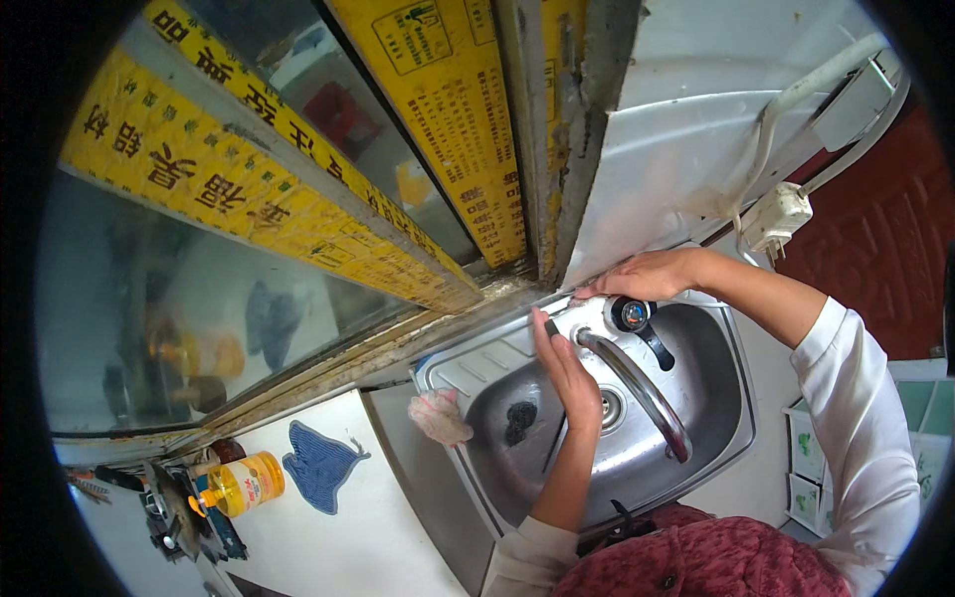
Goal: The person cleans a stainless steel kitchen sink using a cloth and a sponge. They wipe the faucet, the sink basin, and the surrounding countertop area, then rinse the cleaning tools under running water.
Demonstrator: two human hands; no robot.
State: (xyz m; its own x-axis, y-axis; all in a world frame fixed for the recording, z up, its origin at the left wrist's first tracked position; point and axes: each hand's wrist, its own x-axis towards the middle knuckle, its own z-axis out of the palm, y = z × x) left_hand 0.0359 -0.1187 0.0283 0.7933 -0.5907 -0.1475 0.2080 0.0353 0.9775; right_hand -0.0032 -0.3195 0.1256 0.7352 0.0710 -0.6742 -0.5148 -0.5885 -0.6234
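Before me is a stainless steel sink [694, 403] with a chrome faucet spout [634, 380] arching over its basin. My left hand [568, 369] reaches up over the basin, its straight fingers against the left end of the white faucet base [593, 317]. A small dark piece [551, 327] shows at those fingers; I cannot tell what it is. Behind the base, my right hand [645, 274] lies along the sink's back rim, fingertips pointing left and partly hidden. Next to it is the black faucet handle [655, 347]. Whether either hand grips something is unclear.
A dark scouring pad [520, 422] lies in the basin near the drain [609, 409]. A crumpled pale cloth [440, 418] rests on the left rim. On the white counter [358, 537] are a blue cloth [322, 464] and an oil bottle [245, 483]. A plug adapter [777, 216] hangs at right.
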